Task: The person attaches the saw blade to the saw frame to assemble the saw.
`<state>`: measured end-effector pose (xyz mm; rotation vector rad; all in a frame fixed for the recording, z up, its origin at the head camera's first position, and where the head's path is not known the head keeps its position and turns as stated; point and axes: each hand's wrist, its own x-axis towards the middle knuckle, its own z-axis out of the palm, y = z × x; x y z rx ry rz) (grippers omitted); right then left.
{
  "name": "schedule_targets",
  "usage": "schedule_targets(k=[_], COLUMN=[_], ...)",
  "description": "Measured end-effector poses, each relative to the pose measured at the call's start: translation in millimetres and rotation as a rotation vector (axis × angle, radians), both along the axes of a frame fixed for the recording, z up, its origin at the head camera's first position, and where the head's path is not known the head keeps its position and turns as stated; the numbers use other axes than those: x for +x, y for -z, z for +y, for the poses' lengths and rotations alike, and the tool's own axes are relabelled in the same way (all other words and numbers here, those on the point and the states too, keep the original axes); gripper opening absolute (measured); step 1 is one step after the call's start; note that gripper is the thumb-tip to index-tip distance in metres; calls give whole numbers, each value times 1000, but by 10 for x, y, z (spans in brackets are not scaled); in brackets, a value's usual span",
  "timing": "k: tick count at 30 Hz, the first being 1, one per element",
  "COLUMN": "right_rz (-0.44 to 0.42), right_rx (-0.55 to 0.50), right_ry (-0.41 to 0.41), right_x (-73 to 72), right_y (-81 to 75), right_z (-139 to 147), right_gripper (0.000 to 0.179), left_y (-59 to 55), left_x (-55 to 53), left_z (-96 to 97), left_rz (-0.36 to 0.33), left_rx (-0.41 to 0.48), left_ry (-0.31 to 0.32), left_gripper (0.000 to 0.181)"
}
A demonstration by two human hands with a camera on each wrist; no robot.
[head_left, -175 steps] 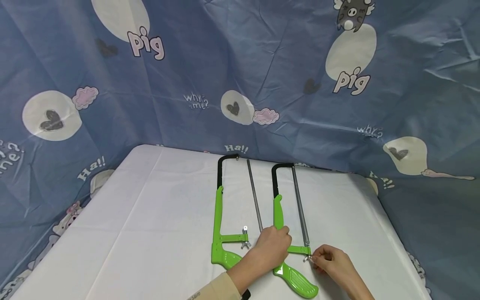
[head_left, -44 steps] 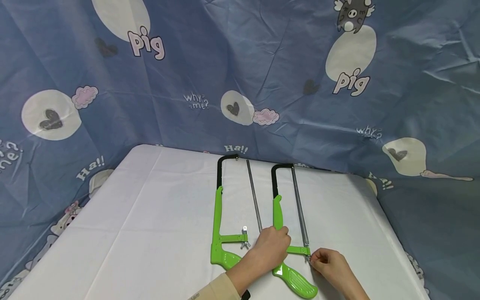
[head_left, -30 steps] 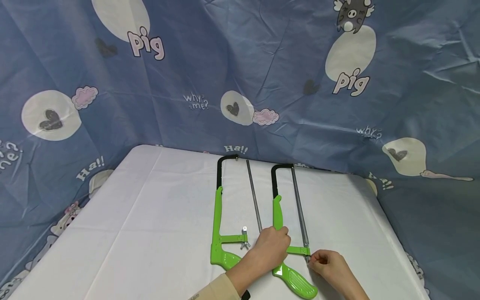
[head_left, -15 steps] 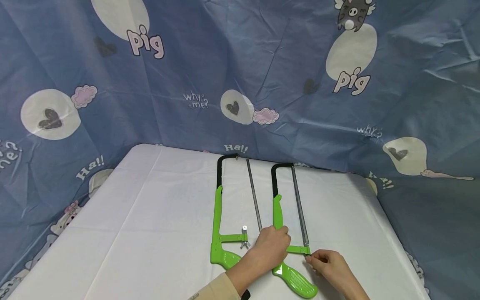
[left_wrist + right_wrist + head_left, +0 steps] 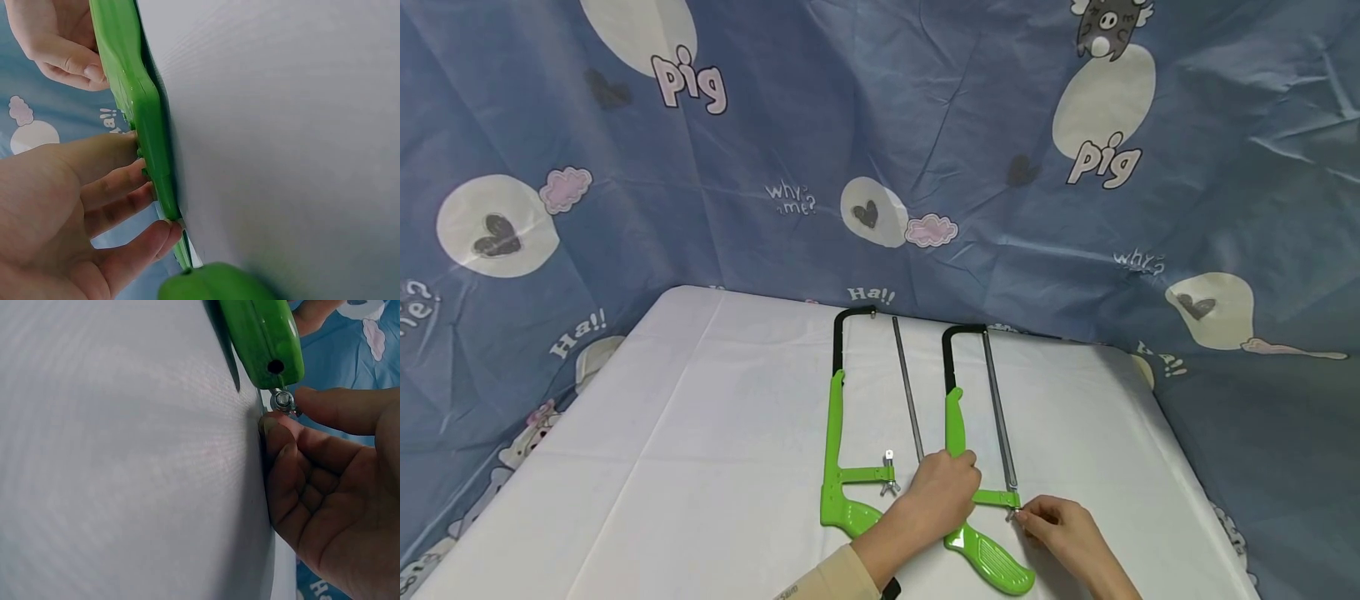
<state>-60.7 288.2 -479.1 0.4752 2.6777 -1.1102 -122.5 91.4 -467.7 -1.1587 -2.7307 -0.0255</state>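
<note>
A green and black hacksaw [image 5: 956, 429] lies on the white-covered table, its blade [image 5: 999, 408] spanning from the black far end to the green arm near the handle. My left hand [image 5: 946, 490] grips the frame just above the handle; the left wrist view has its fingers and thumb on opposite sides of the green frame [image 5: 148, 115]. At the near end of the blade, my right hand [image 5: 1066, 535] pinches a small metal wing nut [image 5: 1012, 515]. Close up in the right wrist view, thumb and forefinger are at this wing nut [image 5: 283, 401], partly hidden, below the green handle [image 5: 265, 337].
To the left lies a second green hacksaw [image 5: 832, 450] without a blade, its own wing nut [image 5: 890, 488] on the arm. A loose blade [image 5: 907, 383] lies between the saws, its near end hidden by my left hand. A blue printed cloth [image 5: 775, 150] hangs behind the table.
My right fingers have shifted slightly around the wing nut, which shows again after being covered half a second ago. My left hand and both hacksaws have stayed in place.
</note>
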Motion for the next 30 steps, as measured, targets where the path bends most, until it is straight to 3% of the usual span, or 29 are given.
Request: schedule_targets(k=[30], right_rz=[49], right_rx=[-45], right_ry=[9], right_x=[-16], right_y=[41], right_z=[7], right_gripper=[4], left_y=[-7], left_x=[9], left_z=[-7], left_rz=[2], left_rx=[21], left_ry=[6], left_gripper=[15])
